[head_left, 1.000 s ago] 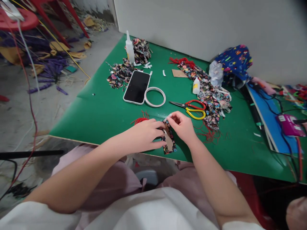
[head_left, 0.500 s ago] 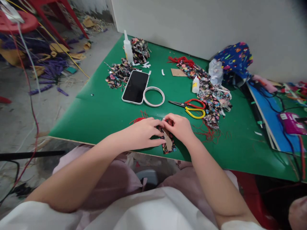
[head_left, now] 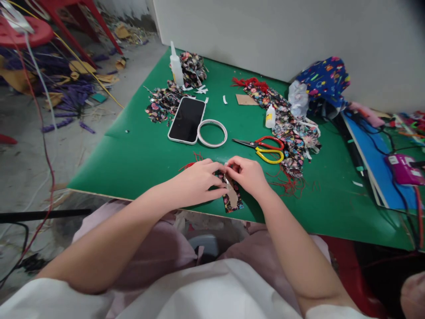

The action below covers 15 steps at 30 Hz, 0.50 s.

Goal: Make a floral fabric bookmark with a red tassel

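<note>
left hand (head_left: 195, 181) flat on floral fabric piece (head_left: 231, 198) at table (head_left: 133, 159) near edge | right hand (head_left: 248, 175) fingers pinching its top end — mid-fold/stick step, likely | next: press seam firmly — scissors (head_left: 265, 148) near

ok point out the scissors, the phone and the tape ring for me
scissors (head_left: 269, 149): head view, on the red and yellow handles.
phone (head_left: 187, 120): head view, middle of the dark screen.
tape ring (head_left: 200, 138): head view, on the white band at its left side.
</note>
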{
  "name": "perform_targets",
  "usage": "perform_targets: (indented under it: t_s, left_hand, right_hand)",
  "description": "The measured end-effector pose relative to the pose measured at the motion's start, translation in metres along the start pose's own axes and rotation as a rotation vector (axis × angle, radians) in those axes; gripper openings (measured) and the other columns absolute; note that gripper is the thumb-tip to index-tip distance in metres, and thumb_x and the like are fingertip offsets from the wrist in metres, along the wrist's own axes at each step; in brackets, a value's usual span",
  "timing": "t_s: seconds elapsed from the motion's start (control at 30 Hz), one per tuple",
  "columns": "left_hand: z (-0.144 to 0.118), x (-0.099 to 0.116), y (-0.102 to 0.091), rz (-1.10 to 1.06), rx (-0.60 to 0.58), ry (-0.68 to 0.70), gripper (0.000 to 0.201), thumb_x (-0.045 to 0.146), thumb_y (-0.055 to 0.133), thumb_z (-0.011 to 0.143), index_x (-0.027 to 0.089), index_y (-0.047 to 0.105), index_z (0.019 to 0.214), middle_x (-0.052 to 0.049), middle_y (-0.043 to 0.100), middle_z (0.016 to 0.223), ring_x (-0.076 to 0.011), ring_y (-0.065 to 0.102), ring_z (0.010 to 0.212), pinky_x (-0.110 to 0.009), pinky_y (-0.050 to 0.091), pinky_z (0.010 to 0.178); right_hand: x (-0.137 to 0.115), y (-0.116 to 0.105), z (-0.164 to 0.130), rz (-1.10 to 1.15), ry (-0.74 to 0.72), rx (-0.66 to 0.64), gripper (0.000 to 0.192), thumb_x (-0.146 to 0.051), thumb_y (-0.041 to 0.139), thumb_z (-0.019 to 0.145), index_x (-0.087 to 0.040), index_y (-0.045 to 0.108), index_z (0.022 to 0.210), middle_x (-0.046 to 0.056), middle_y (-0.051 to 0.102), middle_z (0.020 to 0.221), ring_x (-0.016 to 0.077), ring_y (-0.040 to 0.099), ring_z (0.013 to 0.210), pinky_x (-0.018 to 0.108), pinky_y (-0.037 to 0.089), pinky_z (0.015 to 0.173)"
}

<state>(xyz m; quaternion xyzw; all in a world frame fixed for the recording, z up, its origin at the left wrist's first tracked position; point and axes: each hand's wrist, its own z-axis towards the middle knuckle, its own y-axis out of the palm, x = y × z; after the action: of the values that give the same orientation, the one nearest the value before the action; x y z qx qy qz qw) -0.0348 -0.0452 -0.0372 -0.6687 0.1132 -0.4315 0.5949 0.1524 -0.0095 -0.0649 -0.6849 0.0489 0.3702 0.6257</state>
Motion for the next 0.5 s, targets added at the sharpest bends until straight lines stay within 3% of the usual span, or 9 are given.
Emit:
perform_targets:
  t_s: [0.33,0.5]
  left_hand:
    - [0.0015,0.0022,-0.0034,0.016,-0.022,0.022,0.029,0.035,0.045,0.088,0.024,0.071,0.09,-0.006,0.059,0.109,-0.0185,0.051,0.091,-0.034,0.041,0.085]
    - [-0.0007,0.0052,-0.0043,0.122,-0.005,0.042,0.034,0.036,0.04,0.089,0.023,0.071,0.092,-0.01,0.058,0.105,-0.0214,0.049,0.093,-0.037,0.041,0.084]
  right_hand:
    - [0.0005,0.0004,0.0009,0.064,0.012,0.006,0.01,-0.028,0.055,0.079,-0.021,0.061,0.079,-0.003,0.061,0.063,0.0089,0.049,0.054,0.022,0.031,0.053]
    - [0.0021,0.0023,0.0009,0.134,0.042,0.022,0.013,-0.032,0.053,0.08,-0.021,0.058,0.078,-0.003,0.059,0.063,0.0096,0.049,0.054,0.022,0.032,0.052]
